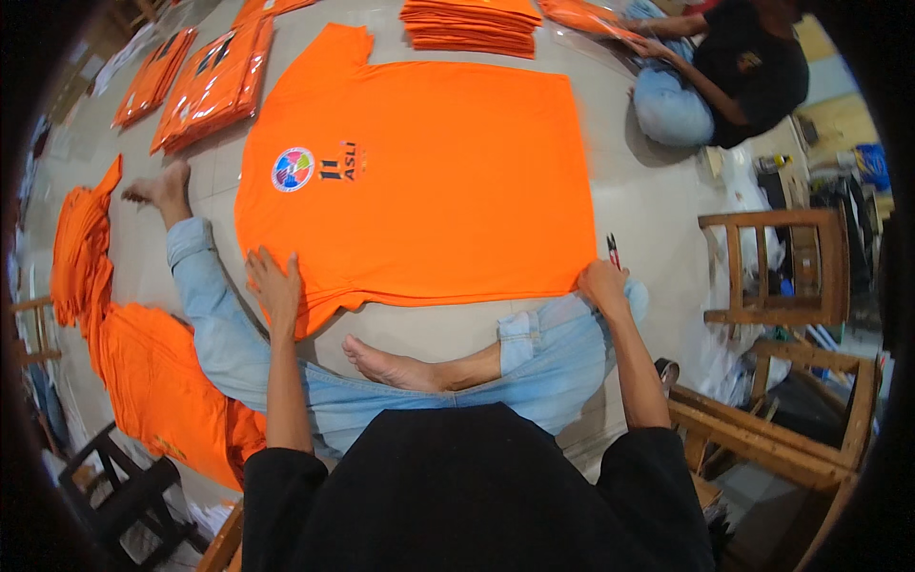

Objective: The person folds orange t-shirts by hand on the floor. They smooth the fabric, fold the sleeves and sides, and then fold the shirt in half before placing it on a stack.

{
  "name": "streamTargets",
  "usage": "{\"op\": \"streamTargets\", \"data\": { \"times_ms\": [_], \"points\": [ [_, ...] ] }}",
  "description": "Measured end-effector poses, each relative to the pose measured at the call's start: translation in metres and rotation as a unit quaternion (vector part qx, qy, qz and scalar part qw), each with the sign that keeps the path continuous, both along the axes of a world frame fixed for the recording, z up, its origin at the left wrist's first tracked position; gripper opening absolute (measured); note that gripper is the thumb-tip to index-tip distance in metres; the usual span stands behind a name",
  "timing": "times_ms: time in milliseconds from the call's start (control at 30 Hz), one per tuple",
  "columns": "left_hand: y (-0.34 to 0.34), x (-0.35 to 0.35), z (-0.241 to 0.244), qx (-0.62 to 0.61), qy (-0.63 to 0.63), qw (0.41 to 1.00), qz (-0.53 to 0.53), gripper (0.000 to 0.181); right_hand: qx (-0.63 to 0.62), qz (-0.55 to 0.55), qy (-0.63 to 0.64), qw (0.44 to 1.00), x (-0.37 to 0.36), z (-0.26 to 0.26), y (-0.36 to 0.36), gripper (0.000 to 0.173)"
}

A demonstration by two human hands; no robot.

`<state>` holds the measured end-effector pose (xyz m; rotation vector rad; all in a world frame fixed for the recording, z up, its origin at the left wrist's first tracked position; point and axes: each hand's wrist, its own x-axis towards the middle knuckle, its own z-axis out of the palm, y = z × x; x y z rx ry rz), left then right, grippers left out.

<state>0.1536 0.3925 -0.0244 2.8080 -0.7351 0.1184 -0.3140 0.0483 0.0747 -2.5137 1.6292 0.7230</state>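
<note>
An orange T-shirt (457,179) lies spread on the tiled floor before me, its hem to the right and its printed chest to the left. One sleeve points away from me; the near one looks bunched. My left hand (275,286) rests on the shirt by this near sleeve, fingers apart. At the near corner of the hem, my right hand (604,286) has its fingers closed on the fabric. A slim red-and-black tool (612,250), perhaps a pen or thread snips, sticks out beyond that hand; whether the hand holds it is unclear.
Bagged orange shirts (214,86) lie at the far left, and a folded stack (472,28) stands at the back. Loose orange shirts (157,379) are heaped by my left leg. A seated person (743,71) handles a bagged shirt. Wooden chairs (775,314) stand at right.
</note>
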Motion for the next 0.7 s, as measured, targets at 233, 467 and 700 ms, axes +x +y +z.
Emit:
{"op": "streamTargets", "data": {
  "times_ms": [233, 467, 700],
  "points": [
    [0.063, -0.006, 0.023, -0.017, 0.067, 0.993, -0.091, 0.075, -0.089, -0.086, -0.117, 0.985, -0.002, -0.025, -0.009, 0.036],
    [0.063, 0.037, 0.043, 0.024, 0.152, 0.976, -0.155, 0.099, -0.005, -0.075, -0.066, 0.995, -0.020, -0.039, -0.036, 0.045],
    [0.049, 0.064, 0.060, 0.064, 0.097, 0.930, -0.349, 0.076, -0.021, -0.052, -0.208, 0.976, -0.037, -0.045, -0.035, 0.040]
  ]
}}
